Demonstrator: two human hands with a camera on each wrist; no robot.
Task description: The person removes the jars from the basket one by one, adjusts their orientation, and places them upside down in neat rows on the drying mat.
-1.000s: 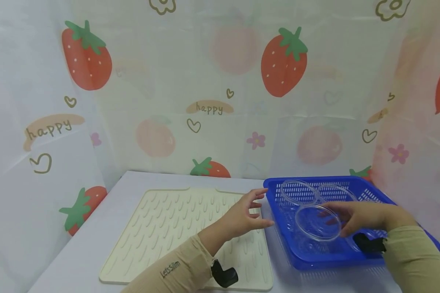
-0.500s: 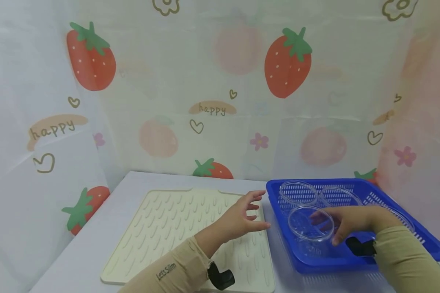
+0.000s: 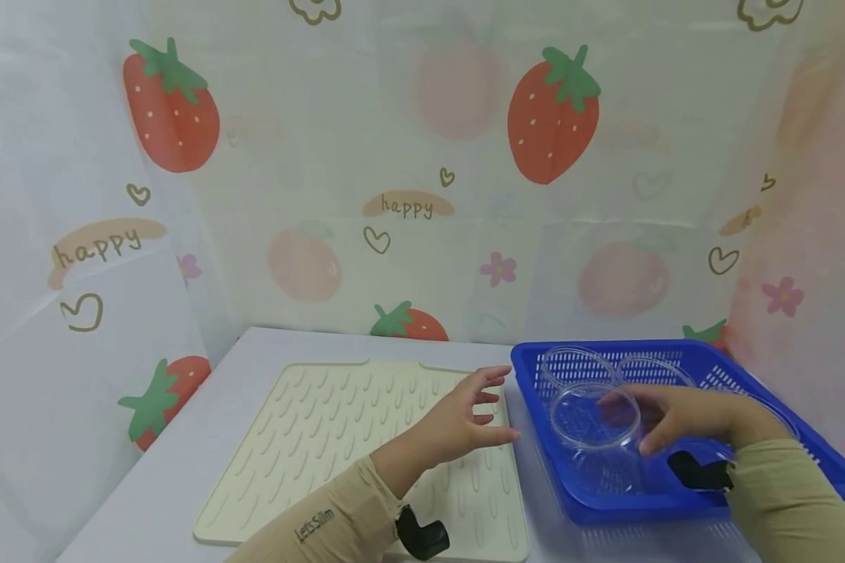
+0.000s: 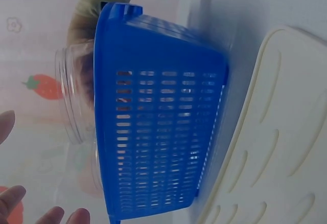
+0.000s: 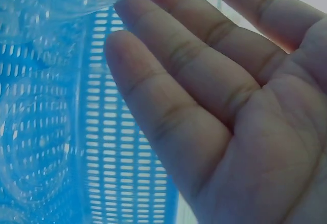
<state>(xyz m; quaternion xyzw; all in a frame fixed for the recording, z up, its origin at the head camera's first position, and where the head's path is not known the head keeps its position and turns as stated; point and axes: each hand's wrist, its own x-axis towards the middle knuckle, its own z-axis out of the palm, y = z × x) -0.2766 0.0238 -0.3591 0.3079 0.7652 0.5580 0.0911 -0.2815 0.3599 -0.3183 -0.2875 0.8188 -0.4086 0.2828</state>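
A clear, round, wide-mouthed plastic container is held up at the left part of the blue basket. My right hand grips its right side, with fingers behind it and the thumb in front. In the left wrist view the container stands partly above the basket's rim. Fingertips meet clear plastic at the top of the right wrist view. My left hand hovers over the right part of the cream mat, fingers spread and loosely bent, holding nothing.
Other clear round containers sit in the basket, along its back and right. The ridged cream mat lies to the basket's left on the white table. A strawberry-print cloth encloses the back and sides.
My right hand has shifted a little left with the container, then lifted it slightly. My left hand has stayed nearly still.
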